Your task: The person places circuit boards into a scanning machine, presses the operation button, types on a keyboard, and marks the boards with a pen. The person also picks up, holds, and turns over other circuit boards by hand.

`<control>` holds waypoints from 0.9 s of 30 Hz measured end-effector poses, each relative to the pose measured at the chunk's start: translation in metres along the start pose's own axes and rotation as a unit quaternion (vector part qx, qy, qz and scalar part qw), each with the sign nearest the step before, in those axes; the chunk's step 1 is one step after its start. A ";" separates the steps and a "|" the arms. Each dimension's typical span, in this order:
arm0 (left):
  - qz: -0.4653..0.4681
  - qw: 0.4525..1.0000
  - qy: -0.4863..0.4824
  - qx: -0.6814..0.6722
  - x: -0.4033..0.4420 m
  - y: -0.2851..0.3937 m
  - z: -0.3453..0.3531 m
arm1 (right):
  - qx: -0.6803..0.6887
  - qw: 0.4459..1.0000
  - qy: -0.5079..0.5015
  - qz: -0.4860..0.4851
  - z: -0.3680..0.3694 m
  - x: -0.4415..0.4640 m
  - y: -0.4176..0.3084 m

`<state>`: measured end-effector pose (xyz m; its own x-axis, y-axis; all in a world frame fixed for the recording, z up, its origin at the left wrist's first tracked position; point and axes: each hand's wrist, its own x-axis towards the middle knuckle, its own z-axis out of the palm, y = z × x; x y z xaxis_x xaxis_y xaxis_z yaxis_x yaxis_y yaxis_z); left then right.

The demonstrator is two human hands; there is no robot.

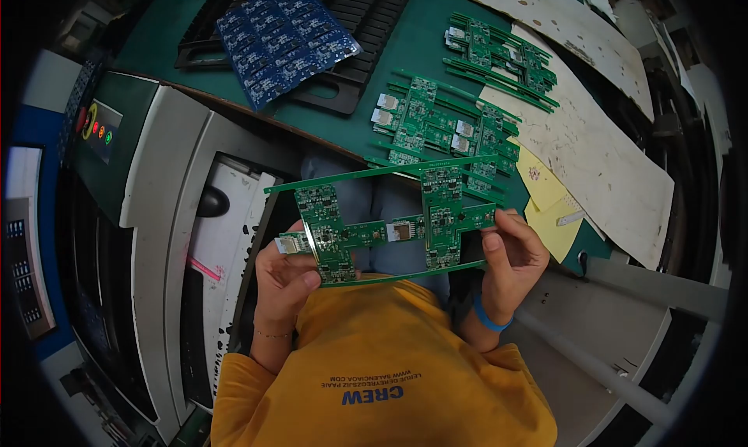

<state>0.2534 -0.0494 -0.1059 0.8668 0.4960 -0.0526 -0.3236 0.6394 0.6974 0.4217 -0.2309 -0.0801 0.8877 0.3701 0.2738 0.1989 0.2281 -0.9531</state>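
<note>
Over at the far left there's a lit screen, then a machine with a control panel showing small red, orange and green lights. Next along, a black mouse sits on a white surface. Up top, a blue circuit board panel lies tilted across black slotted trays on the green tabletop.

Below that, the left hand has hold of the lower left part of a green circuit board panel, thumb on the near edge, the other fingers mostly tucked behind it, so can't really tell how they're spread. The panel is up off the table in front of the mustard shirt, pretty much between both hands, with long thin rails along its top and bottom and white connectors on it.

Just beyond it on the table is a group of similar green boards, with another bunch further back and to the right. The right hand, the one with a blue wristband, has the panel's right end pinched narrow between thumb and forefinger. Past that hand are some yellow paper and big pale stained sheets.
</note>
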 end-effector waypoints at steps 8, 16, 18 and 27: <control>0.008 0.997 0.047 0.052 -0.007 -0.002 0.002 | -0.003 1.000 0.001 0.001 -0.002 0.001 0.009; -0.006 0.998 0.031 0.050 -0.006 0.003 0.009 | -0.019 0.999 0.019 0.022 -0.002 0.000 0.013; -0.007 0.998 0.023 0.057 -0.005 0.003 0.008 | -0.019 0.999 0.024 0.023 -0.002 0.000 0.013; 0.002 0.998 0.019 0.063 -0.007 0.004 0.007 | -0.013 0.999 0.021 0.021 0.000 0.000 0.011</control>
<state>0.2484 -0.0544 -0.0975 0.8501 0.5213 -0.0748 -0.2741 0.5593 0.7824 0.4236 -0.2283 -0.0911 0.9121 0.3403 0.2288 0.1719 0.1891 -0.9668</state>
